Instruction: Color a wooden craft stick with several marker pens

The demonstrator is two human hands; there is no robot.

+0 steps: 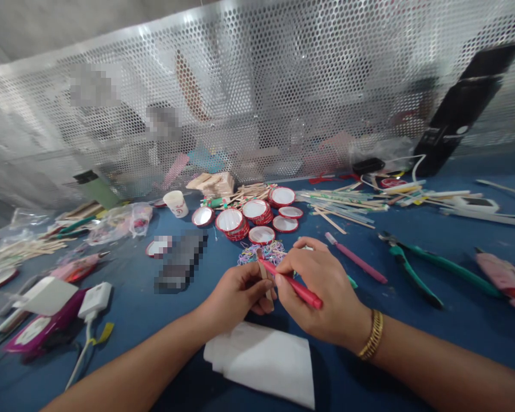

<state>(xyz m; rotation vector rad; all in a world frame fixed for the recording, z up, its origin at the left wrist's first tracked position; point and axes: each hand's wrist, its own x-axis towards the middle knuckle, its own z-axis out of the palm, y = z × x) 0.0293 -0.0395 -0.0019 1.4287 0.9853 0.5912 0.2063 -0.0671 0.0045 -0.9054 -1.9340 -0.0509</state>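
My left hand (pixel 239 294) is closed on a small wooden craft stick (pixel 265 277), held upright over the blue table (pixel 433 332). My right hand (pixel 321 289) grips a red marker pen (pixel 298 288) whose tip touches the top of that stick. A gold bracelet (pixel 372 335) sits on my right wrist. Just behind both hands lies a small heap of coloured rubber bands (pixel 266 252). A folded white cloth (pixel 266 360) lies below my hands.
Red-rimmed lids (pixel 249 218) and loose wooden sticks (pixel 339 201) lie behind. A pink pen (pixel 356 258), green-handled pliers (pixel 416 264) and a pink glue gun (pixel 504 280) lie at right. A white charger (pixel 95 300) and paper cup (pixel 175 203) sit left. A perforated metal screen (pixel 283 86) closes the back.
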